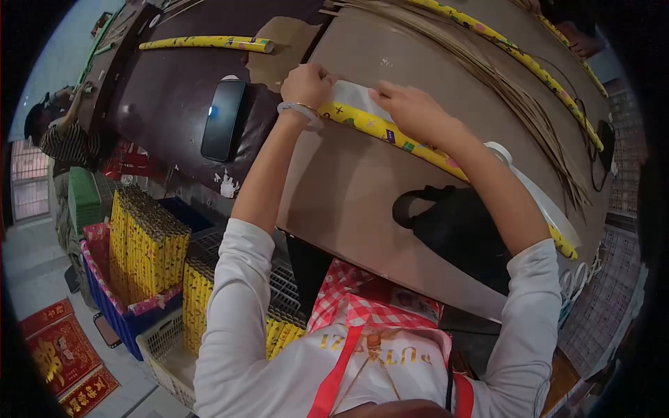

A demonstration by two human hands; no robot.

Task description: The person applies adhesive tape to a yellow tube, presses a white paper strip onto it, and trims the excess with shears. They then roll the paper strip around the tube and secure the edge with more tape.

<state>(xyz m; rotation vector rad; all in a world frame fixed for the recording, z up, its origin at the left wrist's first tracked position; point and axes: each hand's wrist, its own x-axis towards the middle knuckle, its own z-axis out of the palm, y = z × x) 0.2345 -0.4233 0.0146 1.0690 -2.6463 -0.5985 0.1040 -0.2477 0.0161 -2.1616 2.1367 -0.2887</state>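
A yellow patterned paper tube [373,127] lies diagonally across the brown table in front of me, with a white strip of paper [354,96] along its far side. My left hand [304,87] is closed at the tube's left end, fingers curled at the paper's edge. Farther right, my right hand [412,110] pinches that white edge, thumb and fingers together. Its forearm covers part of the tube, whose far end [563,244] shows again beyond it. A white tape roll [497,152] sits beside that forearm, and a black cloth-like item [456,226] lies below it.
A smartphone [223,120] and another yellow tube [205,43] lie to the left. Thin brown strips [498,76] and a long yellow tube [519,57] stretch across the right. Crates hold yellow bundles [145,251]. A person [66,136] sits far left; someone's hand [582,42] shows upper right.
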